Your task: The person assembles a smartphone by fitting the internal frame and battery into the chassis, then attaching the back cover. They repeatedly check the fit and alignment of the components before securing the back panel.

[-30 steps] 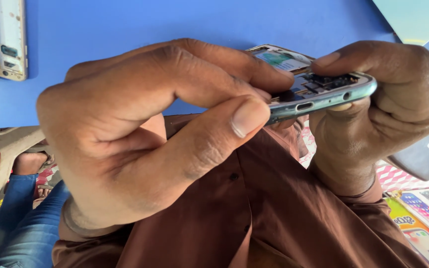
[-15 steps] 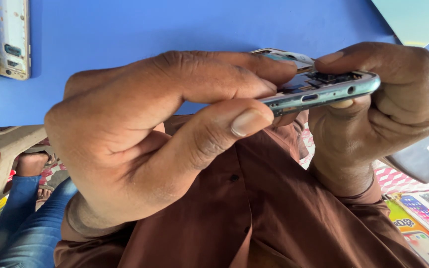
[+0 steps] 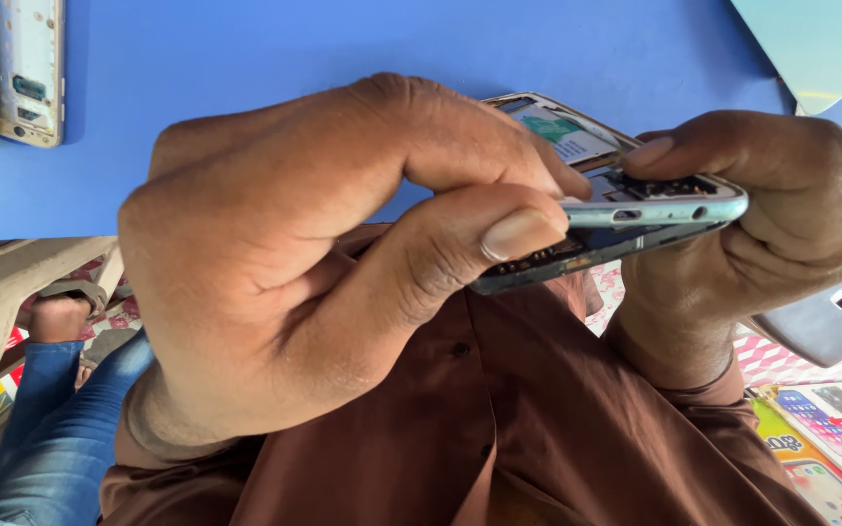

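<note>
Holding an opened phone [image 3: 635, 219] edge-on above the lap, both hands were found engaged at inspection. The left hand [image 3: 324, 273] was closed in a pinch on the near end of the phone, thumb below and forefinger above, the thumbnail set at the seam. The right hand [image 3: 782, 224] was wrapped around the far end, its grip closed on the frame with the forefinger laid along the upper edge. The phone was carried clear of the blue counter [image 3: 246, 88] and in front of a brown shirt [image 3: 499, 419].

A gap was noted between the pale frame and the darker layer beneath it, with inner parts exposed.

Risks were judged as follows. Were the seam levered unevenly by the thumb, the frame could be bent or a thin part within cracked. Any cable bridging the two layers could not be seen; a sudden parting might tear it. Since the phone was held off the counter, a slip of either grip could drop it to the lap or floor. A second bare frame [image 3: 26, 68] was lying at the counter's far left corner, well apart.
</note>
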